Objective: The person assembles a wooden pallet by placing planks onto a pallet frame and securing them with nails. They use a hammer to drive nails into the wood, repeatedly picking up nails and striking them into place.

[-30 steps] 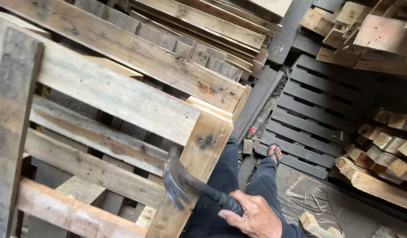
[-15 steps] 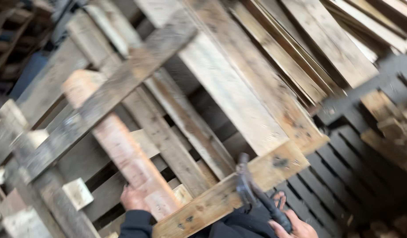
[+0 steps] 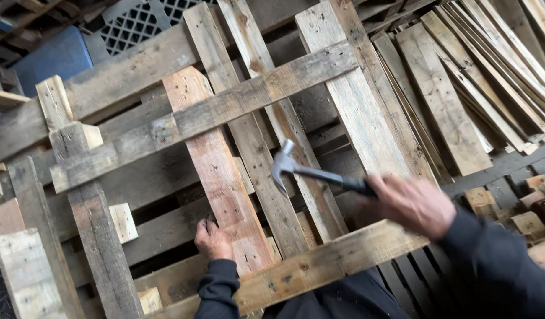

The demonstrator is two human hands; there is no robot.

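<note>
Hammer up over the pallet, left hand bracing the reddish board.

My right hand [image 3: 411, 204] is wrapped tight on the hammer [image 3: 311, 172]; my left hand [image 3: 212, 239] lies flat beside the board [image 3: 216, 171], holding nothing. Best strike square, fingers well apart from the head. The pallet [image 3: 213, 115] is weathered grey, slats gapped.

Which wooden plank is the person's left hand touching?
The reddish plank, left of the paler grey ones; the left hand rests on its lower edge.

Hammer [image 3: 296, 168] above pallet [image 3: 225, 112]; loose boards [image 3: 461, 88] right.
</note>
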